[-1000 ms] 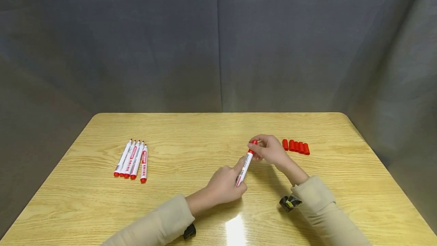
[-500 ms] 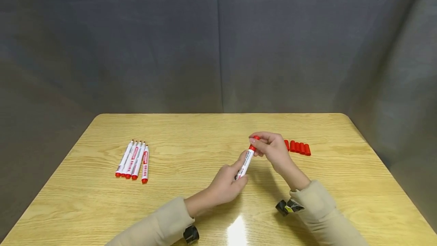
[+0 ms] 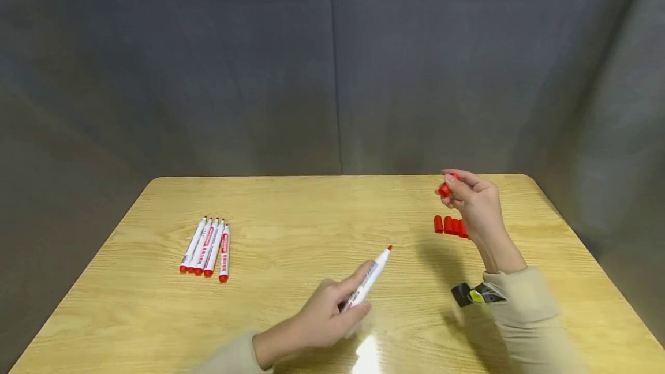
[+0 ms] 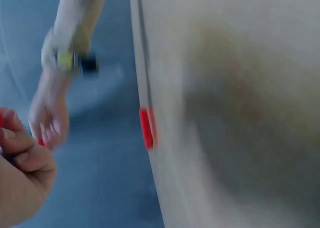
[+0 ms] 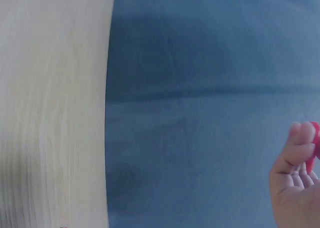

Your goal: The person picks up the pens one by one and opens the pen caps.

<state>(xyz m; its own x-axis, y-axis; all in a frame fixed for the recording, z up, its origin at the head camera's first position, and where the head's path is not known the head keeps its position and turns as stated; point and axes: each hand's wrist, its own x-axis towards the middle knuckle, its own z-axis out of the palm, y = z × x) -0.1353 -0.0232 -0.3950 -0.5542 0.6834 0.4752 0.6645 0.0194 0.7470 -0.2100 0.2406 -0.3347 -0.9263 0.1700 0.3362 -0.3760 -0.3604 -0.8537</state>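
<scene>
My left hand point(image 3: 332, 313) grips a white marker point(image 3: 370, 277) low on its barrel, its bare red tip slanting up and to the right. To the right and farther back, my right hand point(image 3: 475, 204) pinches a red cap point(image 3: 445, 190) between thumb and fingers, above the table. The same cap point(image 5: 312, 160) shows at the edge of the right wrist view, partly covered by the fingers. Several red caps point(image 3: 448, 225) stand in a row just below the right hand, the last ones partly behind its wrist. The left wrist view is blurred.
Several uncapped white markers point(image 3: 200, 247) with red ends lie side by side on the left of the wooden table point(image 3: 291, 218). One marker point(image 3: 224, 254) lies slightly apart from them. A grey curtain point(image 3: 249, 85) hangs behind the table.
The cap has come off the marker and moved up and to the right in my right hand. My left hand has drawn the marker back toward the near edge, its tip now bare.
</scene>
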